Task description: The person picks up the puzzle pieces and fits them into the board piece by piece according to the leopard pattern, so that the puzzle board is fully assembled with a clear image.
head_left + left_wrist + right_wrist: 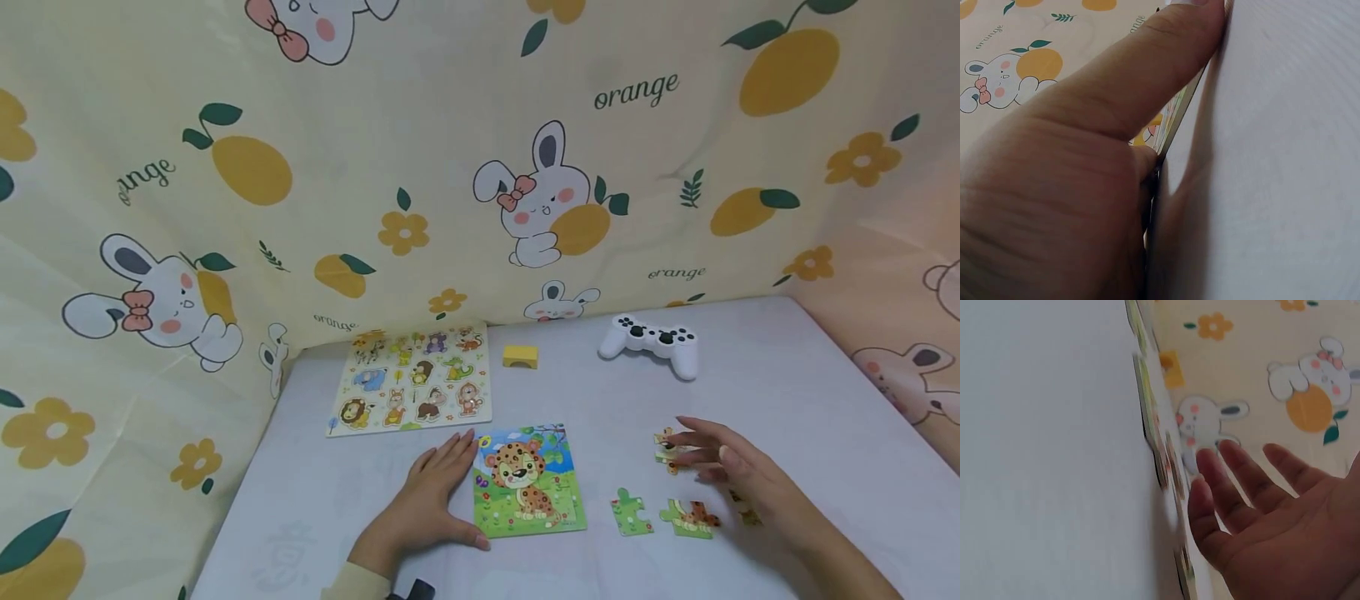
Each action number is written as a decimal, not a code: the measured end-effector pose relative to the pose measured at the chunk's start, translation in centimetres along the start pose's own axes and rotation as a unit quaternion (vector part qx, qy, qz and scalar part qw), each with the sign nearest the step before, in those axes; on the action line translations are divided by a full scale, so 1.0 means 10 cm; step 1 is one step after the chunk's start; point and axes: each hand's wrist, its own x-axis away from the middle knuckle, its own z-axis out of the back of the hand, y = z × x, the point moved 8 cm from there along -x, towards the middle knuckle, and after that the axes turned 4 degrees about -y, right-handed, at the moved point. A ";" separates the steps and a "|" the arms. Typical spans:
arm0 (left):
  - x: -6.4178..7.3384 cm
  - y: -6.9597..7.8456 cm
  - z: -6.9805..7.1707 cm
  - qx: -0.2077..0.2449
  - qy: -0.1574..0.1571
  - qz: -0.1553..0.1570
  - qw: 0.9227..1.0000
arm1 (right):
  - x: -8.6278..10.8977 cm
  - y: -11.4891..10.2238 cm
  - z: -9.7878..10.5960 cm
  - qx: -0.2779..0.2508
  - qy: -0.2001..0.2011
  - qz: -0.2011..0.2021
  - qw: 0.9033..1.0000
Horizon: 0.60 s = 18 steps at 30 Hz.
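A square leopard jigsaw board (558, 467) lies on the white table. My left hand (423, 508) rests flat at its left side, fingers and thumb extended along the edge. Over the loose pieces on the right hovers my right hand (750, 479), palm facing left and fingers apart with nothing between them. Below its fingertips is a jigsaw piece (664, 458), partly covered. A green jigsaw piece (632, 515) and a green-and-brown spotted one (690, 518) lie nearer the board. Another piece (746, 510) shows partly from under the right hand.
Behind the board lies a wooden animal puzzle (408, 375). A yellow block (521, 357) sits to its right, and a white game controller (651, 342) rests at the back right. A patterned cloth (450, 167) hangs along the table's back edge.
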 end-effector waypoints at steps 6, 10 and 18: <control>0.00 0.01 0.01 0.000 0.002 -0.003 1.000 | 0.09 0.13 0.11 0.019 -0.012 -0.003 1.000; 0.00 0.01 0.00 -0.003 0.005 -0.008 1.000 | 0.11 0.20 0.07 0.051 -0.026 -0.014 0.998; 0.00 0.01 0.00 0.001 0.007 -0.009 1.000 | 0.09 0.17 -0.21 0.096 -0.056 -0.034 0.993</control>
